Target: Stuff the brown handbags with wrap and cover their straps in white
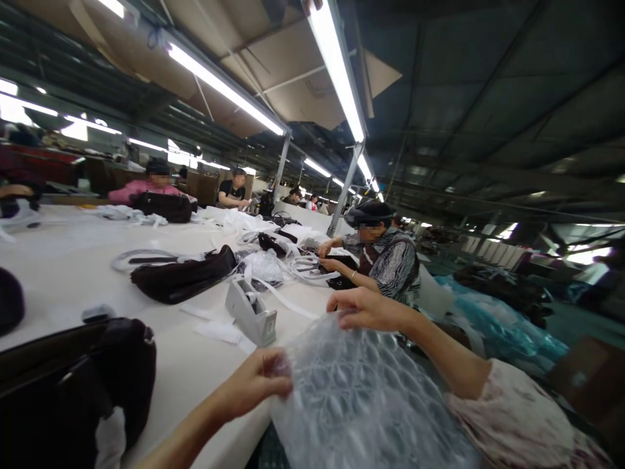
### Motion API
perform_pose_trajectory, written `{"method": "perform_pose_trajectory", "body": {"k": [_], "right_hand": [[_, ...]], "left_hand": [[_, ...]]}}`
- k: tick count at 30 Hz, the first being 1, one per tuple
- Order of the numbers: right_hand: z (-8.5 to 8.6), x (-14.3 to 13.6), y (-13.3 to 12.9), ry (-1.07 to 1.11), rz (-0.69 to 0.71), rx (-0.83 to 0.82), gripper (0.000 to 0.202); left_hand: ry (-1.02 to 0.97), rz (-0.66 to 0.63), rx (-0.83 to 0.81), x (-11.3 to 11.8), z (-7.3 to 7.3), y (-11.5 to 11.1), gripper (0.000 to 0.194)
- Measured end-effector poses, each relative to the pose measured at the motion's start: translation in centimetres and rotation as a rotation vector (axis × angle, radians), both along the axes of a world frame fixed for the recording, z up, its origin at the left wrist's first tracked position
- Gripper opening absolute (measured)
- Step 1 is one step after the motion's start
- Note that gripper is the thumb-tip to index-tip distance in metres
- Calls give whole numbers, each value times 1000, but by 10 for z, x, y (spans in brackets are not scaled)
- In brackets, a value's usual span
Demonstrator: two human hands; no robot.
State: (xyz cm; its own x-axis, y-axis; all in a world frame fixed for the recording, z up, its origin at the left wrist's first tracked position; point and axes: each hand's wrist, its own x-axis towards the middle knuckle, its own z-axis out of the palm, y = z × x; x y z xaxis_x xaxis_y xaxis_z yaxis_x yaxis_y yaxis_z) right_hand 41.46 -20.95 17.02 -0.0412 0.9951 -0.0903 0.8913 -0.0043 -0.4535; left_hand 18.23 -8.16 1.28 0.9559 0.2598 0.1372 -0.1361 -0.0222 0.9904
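Observation:
A sheet of clear bubble wrap (361,397) hangs between my hands at the table's near edge. My left hand (261,381) pinches its left edge between thumb and fingers. Higher up and to the right, my right hand (364,309) grips the top edge, fingers curled over it. Just beyond my left hand stands a grey tape dispenser (250,312). A large dark handbag (83,384) sits at the near left, with white paper at its front. Farther back lies another dark handbag (185,277), its handle wrapped in white.
The white table (166,355) stretches away ahead. White paper strips (219,329) lie near the dispenser. A co-worker (385,254) sits at the right edge, hands on a dark bag. Blue plastic sheeting (502,319) is heaped at right, near a cardboard box (590,378).

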Motion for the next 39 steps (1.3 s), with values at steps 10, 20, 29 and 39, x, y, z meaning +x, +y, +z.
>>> {"method": "perform_pose_trajectory", "body": {"k": [10, 20, 29, 39], "right_hand": [[3, 21, 10, -235, -58, 232, 6], [9, 50, -1, -274, -197, 336, 18], [-6, 79, -24, -299, -258, 241, 16], [-63, -72, 17, -261, 137, -151, 69]], "left_hand": [[76, -45, -125, -15, -10, 22, 35], [7, -19, -193, -23, -22, 22, 34], [21, 135, -83, -14, -22, 9, 24], [-15, 147, 53, 5, 9, -23, 13]]}}
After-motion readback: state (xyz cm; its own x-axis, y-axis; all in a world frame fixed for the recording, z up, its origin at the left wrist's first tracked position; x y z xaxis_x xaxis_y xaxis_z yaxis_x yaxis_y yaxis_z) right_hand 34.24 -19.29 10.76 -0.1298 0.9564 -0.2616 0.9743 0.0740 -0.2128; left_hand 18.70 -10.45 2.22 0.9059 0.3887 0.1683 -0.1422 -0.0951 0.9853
